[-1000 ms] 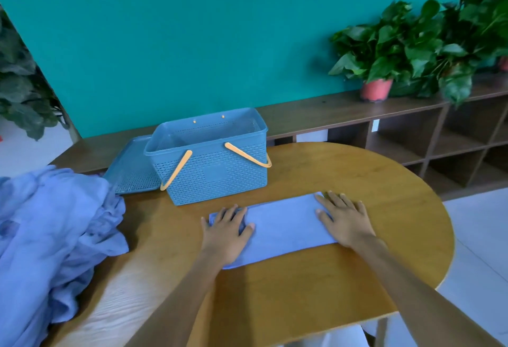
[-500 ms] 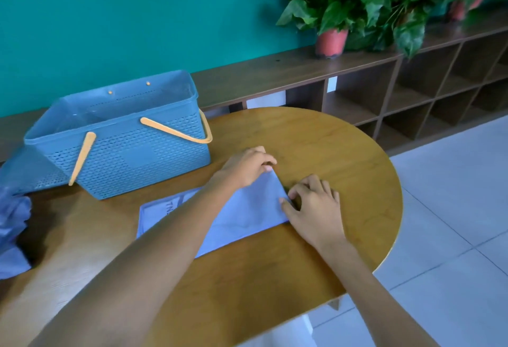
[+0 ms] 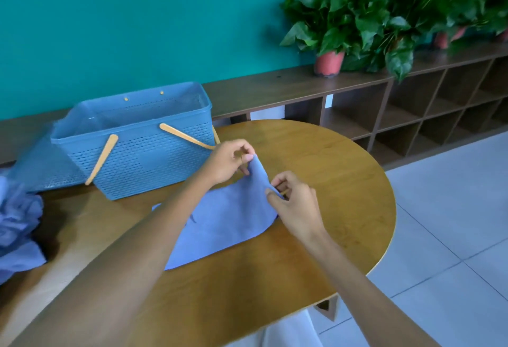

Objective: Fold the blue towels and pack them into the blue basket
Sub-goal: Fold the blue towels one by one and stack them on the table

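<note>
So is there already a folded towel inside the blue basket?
No: the blue basket looks empty inside, and the only towel being folded, the blue towel, lies on the table, pinched by both hands.

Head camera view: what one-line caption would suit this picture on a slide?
Both hands, left and right, pinch and lift the right end of a blue towel beside the blue basket.

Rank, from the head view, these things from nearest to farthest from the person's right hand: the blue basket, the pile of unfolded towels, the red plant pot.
From the right hand:
1. Blue basket, to its left.
2. Red plant pot, on the shelf behind.
3. Pile of unfolded towels, far left.
</note>
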